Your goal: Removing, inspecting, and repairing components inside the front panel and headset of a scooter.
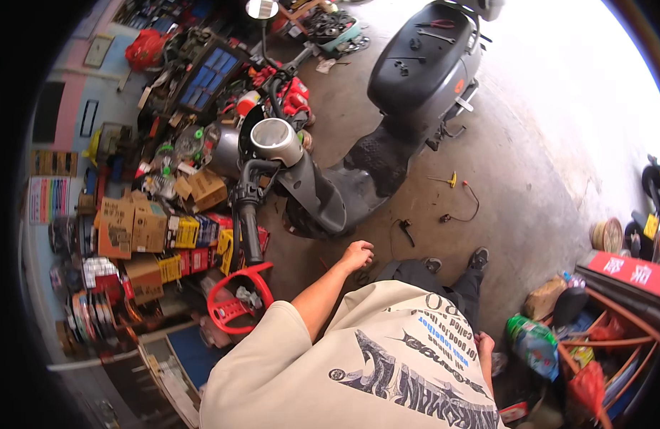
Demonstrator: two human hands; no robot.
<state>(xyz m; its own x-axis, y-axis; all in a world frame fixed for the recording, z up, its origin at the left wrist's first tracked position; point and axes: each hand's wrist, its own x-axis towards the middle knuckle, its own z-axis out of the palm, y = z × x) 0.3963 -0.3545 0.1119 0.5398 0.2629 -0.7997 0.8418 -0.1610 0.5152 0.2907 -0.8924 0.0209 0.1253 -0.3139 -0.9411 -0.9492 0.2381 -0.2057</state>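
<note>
My left hand hangs in front of my body, near the front of a grey scooter. Its fingers are curled in, and whatever they may hold is hidden. Down by my right thigh, my right hand is partly covered by my shirt, so its fingers are hard to read. The scooter's handlebar grip is to the left of my left hand. On the black seat lie a wrench, red-handled pliers and small dark parts.
On the concrete floor are a yellow-handled tool, a cable and a black lever-like part. Cardboard boxes and a red plastic frame crowd the left. A rack with bags stands at right.
</note>
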